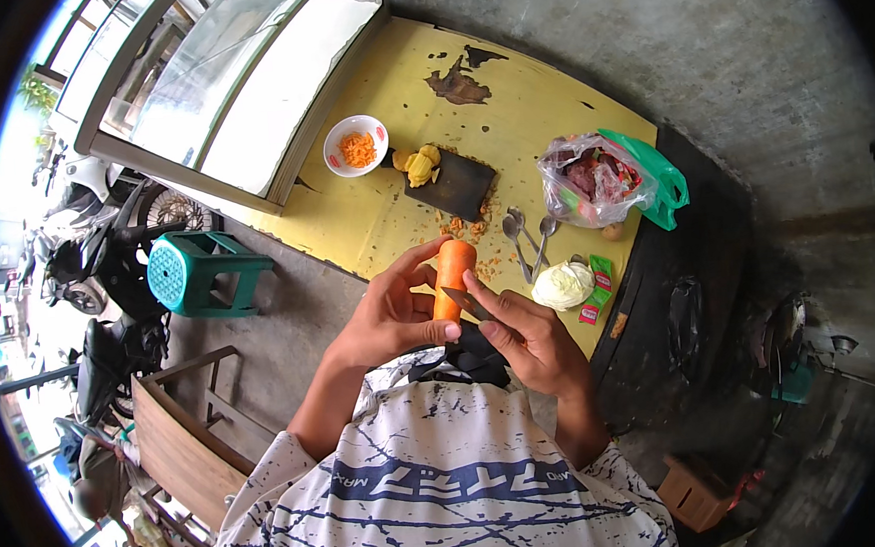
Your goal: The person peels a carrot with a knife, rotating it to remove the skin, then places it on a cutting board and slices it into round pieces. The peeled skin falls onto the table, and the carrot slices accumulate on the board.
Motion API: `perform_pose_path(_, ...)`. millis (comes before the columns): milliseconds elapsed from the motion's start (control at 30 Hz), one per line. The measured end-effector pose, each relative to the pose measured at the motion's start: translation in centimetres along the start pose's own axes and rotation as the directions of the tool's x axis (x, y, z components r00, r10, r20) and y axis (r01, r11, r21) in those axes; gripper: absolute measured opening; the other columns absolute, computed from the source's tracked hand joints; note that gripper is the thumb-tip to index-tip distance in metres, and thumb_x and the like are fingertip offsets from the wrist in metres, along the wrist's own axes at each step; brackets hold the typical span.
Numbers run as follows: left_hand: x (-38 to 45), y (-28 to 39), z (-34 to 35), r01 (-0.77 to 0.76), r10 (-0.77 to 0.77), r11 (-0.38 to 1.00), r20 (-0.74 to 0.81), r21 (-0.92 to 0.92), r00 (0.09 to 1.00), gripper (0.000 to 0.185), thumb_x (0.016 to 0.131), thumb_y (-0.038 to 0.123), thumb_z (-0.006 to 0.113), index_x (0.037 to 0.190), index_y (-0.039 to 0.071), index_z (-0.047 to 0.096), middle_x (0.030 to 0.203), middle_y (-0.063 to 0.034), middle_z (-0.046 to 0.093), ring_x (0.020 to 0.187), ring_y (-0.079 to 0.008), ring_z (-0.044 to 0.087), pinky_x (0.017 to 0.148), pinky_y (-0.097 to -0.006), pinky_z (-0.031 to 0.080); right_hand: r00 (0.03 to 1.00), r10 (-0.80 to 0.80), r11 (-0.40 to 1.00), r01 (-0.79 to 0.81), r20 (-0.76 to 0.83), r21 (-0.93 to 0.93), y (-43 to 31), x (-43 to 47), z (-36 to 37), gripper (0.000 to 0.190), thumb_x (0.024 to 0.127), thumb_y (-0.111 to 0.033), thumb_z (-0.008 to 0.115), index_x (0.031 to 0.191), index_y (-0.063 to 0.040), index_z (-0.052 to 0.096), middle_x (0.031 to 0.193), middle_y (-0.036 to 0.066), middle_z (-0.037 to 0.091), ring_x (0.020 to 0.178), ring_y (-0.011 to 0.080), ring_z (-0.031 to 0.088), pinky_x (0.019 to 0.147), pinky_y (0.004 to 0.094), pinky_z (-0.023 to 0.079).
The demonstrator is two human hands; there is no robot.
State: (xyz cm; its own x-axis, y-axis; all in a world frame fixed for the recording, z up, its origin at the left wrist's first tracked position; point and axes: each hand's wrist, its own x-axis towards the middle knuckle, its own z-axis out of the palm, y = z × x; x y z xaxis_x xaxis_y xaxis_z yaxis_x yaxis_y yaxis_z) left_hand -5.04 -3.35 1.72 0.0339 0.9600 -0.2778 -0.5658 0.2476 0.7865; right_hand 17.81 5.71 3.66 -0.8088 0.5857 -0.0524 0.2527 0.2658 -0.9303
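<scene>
My left hand (398, 306) holds a thick orange carrot (454, 266) upright between thumb and fingers, above the near edge of the yellow table (382, 235). In my right hand (528, 336) is a knife (465, 299), its blade lying against the carrot's side; the handle is hidden in my fingers. Beyond my hands a dark cutting board (453, 188) bears peeled yellow pieces (421, 165), with orange scraps (472, 226) by its near edge. A white bowl (355, 123) with cut orange pieces stands left of the board.
Several spoons (527, 242), a pale cabbage (563, 286) and green-red sachets (598, 290) lie to the right. Past them sit a filled clear plastic bag (562, 168) and a green bag (662, 192). A glass display case (268, 81) stands at the left; a teal stool (208, 272) is on the floor.
</scene>
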Motion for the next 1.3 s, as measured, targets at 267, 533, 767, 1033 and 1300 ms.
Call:
perform_pose_path(267,0.1,0.2,-0.6,-0.015,0.015,1.0,0.037,0.017,0.999,0.102,0.085,-0.004,0.09,0.168,0.003,0.031,0.142,-0.019,0.06,0.118,-0.0246,0.072,0.095,-0.0347,0.064,0.964,-0.2,0.96,0.157,-0.177,-0.232,0.6,0.4,2.1,0.058,0.102,-0.009,0.07,0.158,-0.017,0.06,0.086,0.01,0.054,0.07,0.0259,0.06,0.066,0.0401,0.053)
perform_pose_path(533,0.5,0.1,-0.4,-0.036,0.034,0.999,0.069,0.038,0.997,0.102,0.086,-0.006,0.089,0.168,0.006,0.031,0.136,-0.0154,0.06,0.116,-0.0226,0.072,0.096,-0.0341,0.063,0.972,-0.178,0.98,0.162,-0.15,-0.117,0.5,0.4,1.7,0.063,0.1,-0.004,0.07,0.161,-0.015,0.056,0.087,0.013,0.055,0.075,0.0297,0.064,0.068,0.041,0.054)
perform_pose_path(767,0.7,0.6,-0.2,0.02,-0.017,0.998,0.053,-0.062,0.998,0.104,0.083,-0.008,0.089,0.168,0.003,0.03,0.142,-0.0194,0.061,0.108,-0.0214,0.075,0.087,-0.0326,0.066,0.941,-0.253,0.948,0.194,-0.225,-0.254,1.4,0.6,3.1,0.06,0.103,-0.003,0.066,0.162,-0.012,0.054,0.089,0.013,0.056,0.077,0.0273,0.063,0.069,0.0385,0.054)
perform_pose_path(1033,1.0,0.5,-0.4,0.065,-0.054,0.981,0.066,-0.181,0.996,0.103,0.083,-0.001,0.089,0.168,0.003,0.03,0.132,-0.0241,0.066,0.099,-0.0251,0.077,0.079,-0.0349,0.067,0.991,0.115,0.762,-0.047,-0.064,0.646,2.6,-0.4,1.8,0.053,0.118,-0.019,0.048,0.17,-0.012,0.039,0.084,-0.004,0.054,0.068,0.0036,0.043,0.061,0.0182,0.038)
perform_pose_path(1300,2.6,-1.1,-1.1,0.091,-0.136,0.967,-0.185,-0.237,0.973,0.062,0.107,0.039,0.062,0.157,0.008,0.043,0.108,-0.0155,0.069,0.07,-0.019,0.068,0.063,-0.0291,0.055,0.96,0.2,0.973,-0.218,-0.193,-0.075,3.8,0.8,1.5,0.052,0.114,-0.01,0.05,0.166,-0.017,0.048,0.103,0.023,0.069,0.088,0.0353,0.068,0.084,0.0406,0.055)
